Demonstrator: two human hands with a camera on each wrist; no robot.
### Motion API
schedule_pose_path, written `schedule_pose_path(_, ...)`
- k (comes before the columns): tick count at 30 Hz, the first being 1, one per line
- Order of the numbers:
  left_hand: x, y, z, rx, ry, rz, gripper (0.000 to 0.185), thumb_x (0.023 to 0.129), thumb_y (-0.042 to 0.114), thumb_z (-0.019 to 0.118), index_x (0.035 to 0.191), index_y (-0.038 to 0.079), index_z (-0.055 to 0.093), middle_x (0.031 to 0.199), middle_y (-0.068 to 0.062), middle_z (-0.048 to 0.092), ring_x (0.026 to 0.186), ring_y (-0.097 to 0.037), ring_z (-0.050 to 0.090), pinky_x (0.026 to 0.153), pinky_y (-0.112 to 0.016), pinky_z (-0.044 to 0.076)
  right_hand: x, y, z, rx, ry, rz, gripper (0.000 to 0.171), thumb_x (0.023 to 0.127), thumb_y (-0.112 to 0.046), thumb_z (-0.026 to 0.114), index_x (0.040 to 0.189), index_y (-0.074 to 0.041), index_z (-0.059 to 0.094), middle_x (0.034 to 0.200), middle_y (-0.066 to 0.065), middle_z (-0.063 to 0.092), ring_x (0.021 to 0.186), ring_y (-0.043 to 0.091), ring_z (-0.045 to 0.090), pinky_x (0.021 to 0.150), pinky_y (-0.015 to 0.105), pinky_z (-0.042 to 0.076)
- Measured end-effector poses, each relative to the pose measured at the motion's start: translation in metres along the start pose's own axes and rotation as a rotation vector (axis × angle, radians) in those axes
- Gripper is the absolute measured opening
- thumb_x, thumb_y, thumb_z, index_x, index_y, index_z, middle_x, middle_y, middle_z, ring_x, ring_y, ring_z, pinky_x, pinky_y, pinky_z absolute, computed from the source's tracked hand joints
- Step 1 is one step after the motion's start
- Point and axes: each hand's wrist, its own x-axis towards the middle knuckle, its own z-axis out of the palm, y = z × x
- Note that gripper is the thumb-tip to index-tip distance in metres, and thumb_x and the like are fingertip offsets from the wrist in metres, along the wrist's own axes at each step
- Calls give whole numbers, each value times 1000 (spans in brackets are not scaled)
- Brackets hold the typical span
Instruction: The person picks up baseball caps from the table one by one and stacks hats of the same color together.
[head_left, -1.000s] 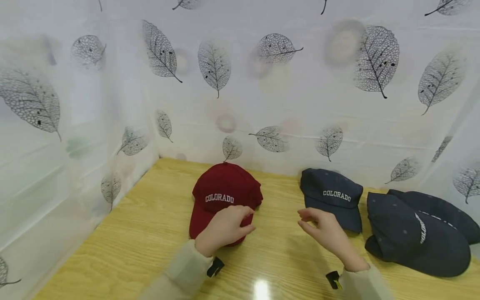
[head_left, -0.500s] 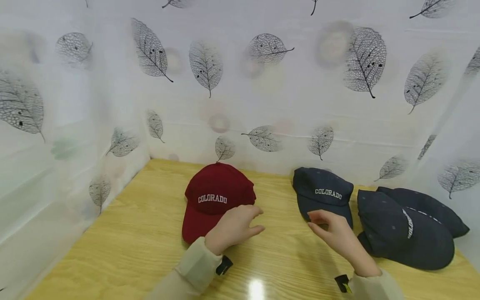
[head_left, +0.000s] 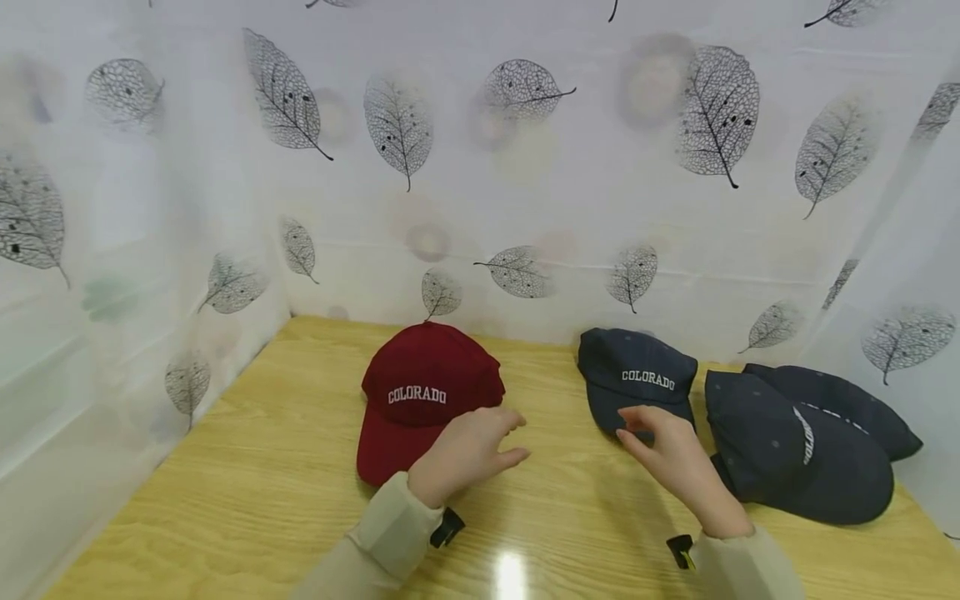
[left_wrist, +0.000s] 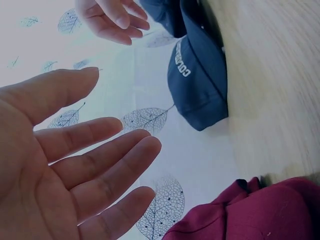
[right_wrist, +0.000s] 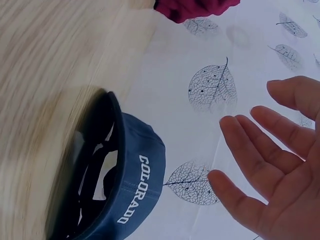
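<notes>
Both hands hover empty over the wooden table (head_left: 247, 500), fingers loosely spread. The right hand (head_left: 671, 458) is nearer its cap: the navy cap (head_left: 637, 383) lies just beyond its fingertips, brim toward the person, its long axis running near to far. The left hand (head_left: 465, 450) floats beside the red cap's (head_left: 420, 392) brim, just right of it. I count one red cap and three navy ones, two of them overlapping at far right (head_left: 810, 446).

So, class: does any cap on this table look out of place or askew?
Yes. Two navy caps at the right lie overlapped and turned sideways, while the red cap and the other navy cap sit singly, lettering forward.
</notes>
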Motion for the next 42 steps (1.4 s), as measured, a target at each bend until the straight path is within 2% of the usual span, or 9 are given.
schedule_pose_path(10,-1,-3,0,-3,5,-5,35,81,31,63,107,8,61,93,1,62,79,-9,57,62,-21,45,13,14,6,-131,-10,17,27,75,-7,68,100,3,62,92,15,60,81,29,57,67,41,46)
schedule_pose_path(21,0,-3,0,6,-2,-10,33,82,32,63,106,9,61,93,1,62,78,-8,57,62,-21,45,17,28,10,-299,-64,51,26,72,-7,71,95,1,62,87,15,59,69,26,58,56,38,46)
schedule_pose_path(26,0,-4,1,15,-1,-8,33,81,32,63,104,9,61,91,1,62,77,-8,56,60,-20,44,18,33,12,-371,-94,45,28,70,-9,73,94,0,62,84,14,58,67,26,57,56,38,46)
schedule_pose_path(33,-1,-3,1,16,-5,-5,33,81,32,63,105,9,61,92,1,62,76,-7,56,60,-19,44,17,37,14,-412,-204,67,33,67,-12,75,96,-1,63,87,14,59,75,29,57,62,42,47)
schedule_pose_path(42,-1,-4,1,5,-8,-7,33,82,32,63,106,9,61,97,-2,63,77,-8,57,62,-21,45,18,42,15,-409,-199,79,33,65,-5,74,96,1,62,87,17,57,81,36,54,65,46,45)
